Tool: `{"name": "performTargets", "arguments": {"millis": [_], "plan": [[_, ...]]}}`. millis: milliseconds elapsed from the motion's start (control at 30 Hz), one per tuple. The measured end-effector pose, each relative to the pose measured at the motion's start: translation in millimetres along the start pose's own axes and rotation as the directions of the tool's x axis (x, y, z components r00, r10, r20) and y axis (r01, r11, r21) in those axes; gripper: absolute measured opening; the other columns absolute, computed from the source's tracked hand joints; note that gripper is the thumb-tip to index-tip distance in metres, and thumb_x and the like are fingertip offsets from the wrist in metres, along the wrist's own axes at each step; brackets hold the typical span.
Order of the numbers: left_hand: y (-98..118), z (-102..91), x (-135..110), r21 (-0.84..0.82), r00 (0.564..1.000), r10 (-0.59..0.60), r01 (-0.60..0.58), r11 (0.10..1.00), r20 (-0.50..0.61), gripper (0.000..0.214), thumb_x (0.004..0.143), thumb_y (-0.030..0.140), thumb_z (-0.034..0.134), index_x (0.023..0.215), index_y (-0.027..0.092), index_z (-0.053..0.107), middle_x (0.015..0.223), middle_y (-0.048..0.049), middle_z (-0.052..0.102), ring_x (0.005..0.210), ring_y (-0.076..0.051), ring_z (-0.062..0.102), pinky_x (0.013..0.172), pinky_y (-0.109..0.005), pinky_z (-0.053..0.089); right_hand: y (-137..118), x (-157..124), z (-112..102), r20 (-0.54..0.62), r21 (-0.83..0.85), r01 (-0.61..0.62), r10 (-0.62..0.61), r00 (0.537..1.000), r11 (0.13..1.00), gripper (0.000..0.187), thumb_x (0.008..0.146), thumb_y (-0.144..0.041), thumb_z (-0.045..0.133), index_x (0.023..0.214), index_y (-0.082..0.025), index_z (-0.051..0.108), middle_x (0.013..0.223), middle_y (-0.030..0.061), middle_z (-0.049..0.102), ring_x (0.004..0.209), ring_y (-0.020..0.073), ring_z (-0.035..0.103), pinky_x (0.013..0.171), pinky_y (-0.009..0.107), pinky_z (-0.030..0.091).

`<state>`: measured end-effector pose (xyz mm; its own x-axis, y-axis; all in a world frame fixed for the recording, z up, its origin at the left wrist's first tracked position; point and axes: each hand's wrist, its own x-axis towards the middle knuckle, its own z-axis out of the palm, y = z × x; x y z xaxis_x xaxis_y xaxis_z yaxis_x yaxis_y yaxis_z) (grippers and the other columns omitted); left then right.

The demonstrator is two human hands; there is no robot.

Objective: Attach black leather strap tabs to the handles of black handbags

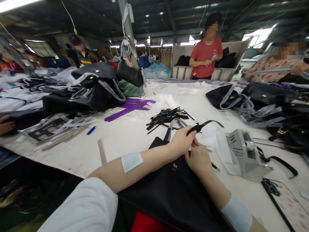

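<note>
A black bag (178,190) with a small gold fitting lies at the table's near edge, right below my hands. My left hand (181,140) is closed around a thin black strap (199,127), whose free end curves off to the right. Close against it, my right hand (200,159) has its fingers bent and pressed together at the bag's upper edge; what they grip is hidden. A handle wrapped in clear film (169,130) rises from the bag behind my left hand.
Black strips (166,117) lie heaped ahead. At right are a grey tape dispenser (246,154), a phone (286,203) and more black bags (267,93). On the left are stacked bags (96,90), purple strips (125,111) and a blue cutter-like object (91,130). Other people stand beyond.
</note>
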<state>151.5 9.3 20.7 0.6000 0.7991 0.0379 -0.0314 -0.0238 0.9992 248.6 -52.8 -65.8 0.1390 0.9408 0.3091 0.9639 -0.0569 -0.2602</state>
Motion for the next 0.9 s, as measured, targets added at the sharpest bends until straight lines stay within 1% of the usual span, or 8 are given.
{"name": "performTargets", "arguments": {"millis": [100,233,367,467,567,633,733,900], "plan": [[-52,-7.3,-10,0.002,0.972,-0.024,0.025,1.0,-0.233,0.016,0.087,0.027,0.046,0.087,0.016,0.058,0.057,0.0015,0.059,0.051,-0.01,0.053,0.054,-0.021,0.044,27,12,5,0.166,0.117,-0.268,0.248,0.955,0.956,0.039,0.084,-0.033,0.056,0.111,-0.006,0.06,0.096,0.0199,0.063,0.097,0.036,0.058,0.086,0.048,0.042],[-96,-16.5,-36,-0.095,0.901,-0.126,0.095,0.991,-0.415,0.018,0.084,0.029,0.049,0.085,0.014,0.058,0.065,-0.002,0.063,0.055,-0.01,0.055,0.055,-0.021,0.043,42,18,12,0.381,0.484,-0.409,0.235,0.894,0.773,0.044,0.075,-0.026,0.061,0.116,-0.011,0.059,0.083,0.0081,0.065,0.082,0.0262,0.061,0.081,0.039,0.044],[-100,-13.6,-57,-0.252,0.883,-0.241,0.147,0.957,-0.403,0.02,0.08,0.032,0.055,0.085,0.013,0.058,0.068,-0.0035,0.063,0.056,-0.01,0.057,0.051,-0.02,0.045,38,16,11,0.479,0.647,-0.427,0.099,0.872,0.632,0.052,0.072,-0.03,0.061,0.12,-0.011,0.057,0.083,0.0046,0.066,0.076,0.0202,0.063,0.073,0.03,0.048],[-93,-11.2,-60,-0.315,0.853,-0.311,0.185,0.931,-0.419,0.021,0.079,0.031,0.054,0.089,0.013,0.056,0.07,-0.0027,0.063,0.051,-0.01,0.057,0.045,-0.019,0.044,37,10,4,0.54,0.787,-0.5,-0.011,0.842,0.362,0.043,0.067,-0.032,0.063,0.105,-0.013,0.065,0.081,0.0044,0.067,0.075,0.0202,0.062,0.07,0.03,0.047],[-88,-10.3,-59,-0.222,0.875,-0.363,0.304,0.926,-0.32,0.018,0.079,0.027,0.051,0.089,0.013,0.057,0.061,-0.0001,0.061,0.042,-0.009,0.053,0.038,-0.018,0.039,38,4,-6,0.509,0.859,-0.501,-0.074,0.857,0.105,0.03,0.063,-0.028,0.062,0.089,-0.017,0.069,0.079,0.0036,0.067,0.074,0.0206,0.06,0.072,0.032,0.046],[-84,-9.3,-59,-0.114,0.906,-0.373,0.356,0.927,-0.203,0.017,0.079,0.025,0.049,0.087,0.013,0.058,0.054,0.0019,0.057,0.037,-0.008,0.049,0.035,-0.017,0.035,38,2,-11,0.387,0.916,-0.37,-0.092,0.918,0.158,0.028,0.065,-0.026,0.056,0.088,-0.019,0.071,0.09,0.0038,0.068,0.085,0.0227,0.06,0.082,0.034,0.044],[-78,-7.5,-55,-0.078,0.944,-0.325,0.32,0.944,-0.06,0.017,0.08,0.027,0.049,0.085,0.014,0.057,0.053,0.0033,0.055,0.036,-0.007,0.047,0.036,-0.016,0.034,38,3,-15,0.172,0.918,-0.113,-0.123,0.977,0.381,0.035,0.072,-0.023,0.044,0.092,-0.022,0.072,0.107,0.0034,0.065,0.103,0.0244,0.056,0.096,0.036,0.039],[-77,-6.8,-35,0.025,0.969,-0.246,0.246,0.969,0.014,0.027,0.085,0.041,0.047,0.084,0.015,0.053,0.052,0.0035,0.055,0.036,-0.008,0.048,0.036,-0.017,0.034,44,1,-16,0.016,0.606,0.054,-0.08,0.997,0.794,0.031,0.075,-0.018,0.043,0.093,-0.02,0.069,0.087,0.0051,0.063,0.08,0.0216,0.058,0.076,0.035,0.045]]}}
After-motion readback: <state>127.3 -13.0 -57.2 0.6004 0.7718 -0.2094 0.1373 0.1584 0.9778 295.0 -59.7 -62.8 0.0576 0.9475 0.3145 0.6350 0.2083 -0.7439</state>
